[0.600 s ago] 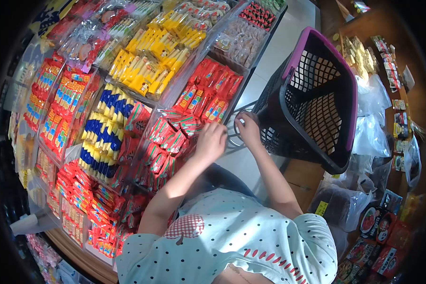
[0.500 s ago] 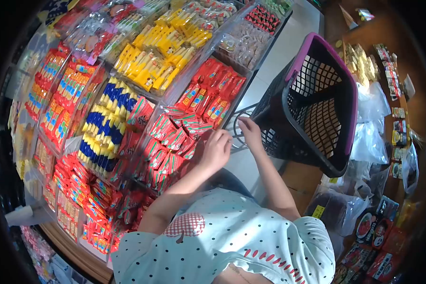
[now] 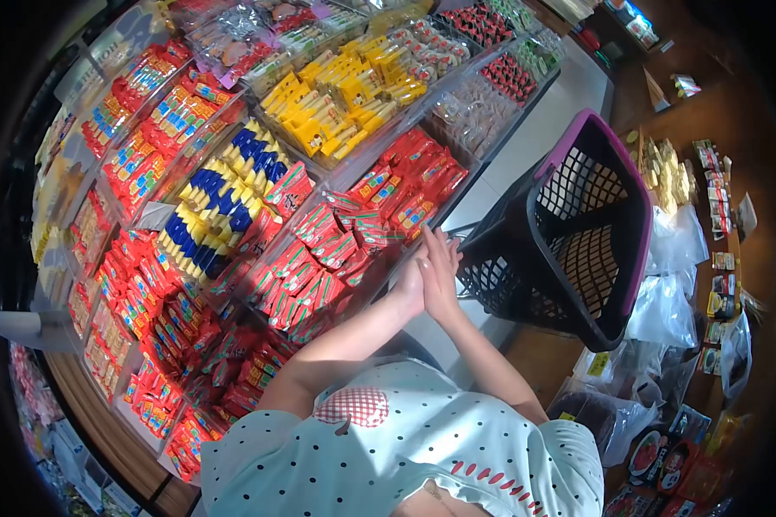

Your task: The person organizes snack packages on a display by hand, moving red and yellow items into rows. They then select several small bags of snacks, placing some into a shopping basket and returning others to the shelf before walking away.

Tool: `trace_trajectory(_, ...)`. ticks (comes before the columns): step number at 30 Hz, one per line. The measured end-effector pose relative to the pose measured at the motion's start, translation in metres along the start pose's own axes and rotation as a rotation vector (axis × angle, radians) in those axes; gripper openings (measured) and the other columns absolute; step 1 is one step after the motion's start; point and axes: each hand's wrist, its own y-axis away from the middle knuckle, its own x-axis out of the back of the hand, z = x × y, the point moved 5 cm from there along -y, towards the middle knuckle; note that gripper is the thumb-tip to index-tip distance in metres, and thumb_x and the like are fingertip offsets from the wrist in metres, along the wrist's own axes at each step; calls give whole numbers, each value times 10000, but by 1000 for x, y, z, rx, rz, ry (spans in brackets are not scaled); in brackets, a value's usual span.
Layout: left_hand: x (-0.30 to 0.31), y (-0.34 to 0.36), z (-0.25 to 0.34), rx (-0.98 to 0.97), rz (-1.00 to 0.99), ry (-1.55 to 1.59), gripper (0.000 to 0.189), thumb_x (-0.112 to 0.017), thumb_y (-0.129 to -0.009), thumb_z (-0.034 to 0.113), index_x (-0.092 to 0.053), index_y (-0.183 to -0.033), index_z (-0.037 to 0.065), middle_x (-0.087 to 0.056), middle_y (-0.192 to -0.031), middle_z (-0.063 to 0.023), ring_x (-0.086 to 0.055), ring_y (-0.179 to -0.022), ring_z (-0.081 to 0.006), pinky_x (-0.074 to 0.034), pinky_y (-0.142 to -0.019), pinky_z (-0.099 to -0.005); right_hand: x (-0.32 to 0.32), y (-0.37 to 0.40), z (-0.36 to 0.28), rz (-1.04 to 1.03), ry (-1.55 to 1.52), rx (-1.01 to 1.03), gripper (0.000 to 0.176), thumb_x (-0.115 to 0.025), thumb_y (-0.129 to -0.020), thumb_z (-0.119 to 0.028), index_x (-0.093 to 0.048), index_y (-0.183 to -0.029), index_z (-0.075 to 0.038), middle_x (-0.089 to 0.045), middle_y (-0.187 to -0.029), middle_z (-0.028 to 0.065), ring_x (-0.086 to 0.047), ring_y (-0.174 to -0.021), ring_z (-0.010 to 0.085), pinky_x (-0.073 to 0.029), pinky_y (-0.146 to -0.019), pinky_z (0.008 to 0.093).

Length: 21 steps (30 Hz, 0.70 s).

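My left hand (image 3: 409,283) and my right hand (image 3: 441,274) meet palm to palm beside the outer edge of the snack display. Their fingers are stretched out, with nothing visible held; part of the left hand is hidden behind the right. Closest on the left are bins of red-and-green snack packets (image 3: 326,250) and plain red packets (image 3: 409,172). Just right of my hands stands a black mesh shopping basket (image 3: 526,226) with a purple rim, its inside facing up toward me.
Yellow packets (image 3: 345,90) and blue-and-yellow packets (image 3: 224,194) fill bins farther left. A pale tiled floor (image 3: 526,142) runs between the display and the basket. Along the right, a brown wooden shelf (image 3: 694,103) carries clear plastic bags (image 3: 674,276) and small packages.
My hands were apart, the left over the red packets and the right near the basket; they have come together. The view has shifted, so the display and basket sit lower in it.
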Motion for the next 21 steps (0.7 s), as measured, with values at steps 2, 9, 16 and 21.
trace_trajectory(2, -4, -2, 4, -12, -17, 24, 458, -369, -975, 404, -377, -1310, 92, -455, -1314, -87, -455, -1178, -184, -356, -996, -353, -1, 1, -1, -5, 21, -7, 529, -406, -905, -273, -353, -1391, -71, -366, -1429, 125, -202, -1382, 325, -37, -1105, 481)
trace_trajectory(9, -1, 16, 29, -88, -42, 106, 416, -372, -977, 388, -416, -1272, 97, -486, -1274, -83, -461, -1158, -174, -362, -986, -345, -11, -3, -15, -44, 45, 82, 537, -372, -916, -321, -357, -1386, -62, -372, -1428, 115, -203, -1380, 328, -6, -1103, 478)
trace_trajectory(16, 0, 83, 94, -285, -130, -110, 551, -343, -975, 430, -278, -1397, 81, -348, -1426, -84, -340, -1303, -186, -259, -1072, -358, -51, -35, -41, -198, 221, 361, 514, -365, -913, -374, -426, -1364, -136, -391, -1418, 94, -274, -1356, 304, -30, -1082, 537)
trace_trajectory(21, 14, 163, 149, -514, -102, -463, 557, -384, -972, 327, -248, -1418, 20, -307, -1453, -132, -347, -1308, -235, -248, -1082, -380, -94, -77, -83, -241, 256, 575, 493, -366, -903, -348, -469, -1330, -123, -409, -1400, 99, -285, -1347, 308, -32, -1083, 535)
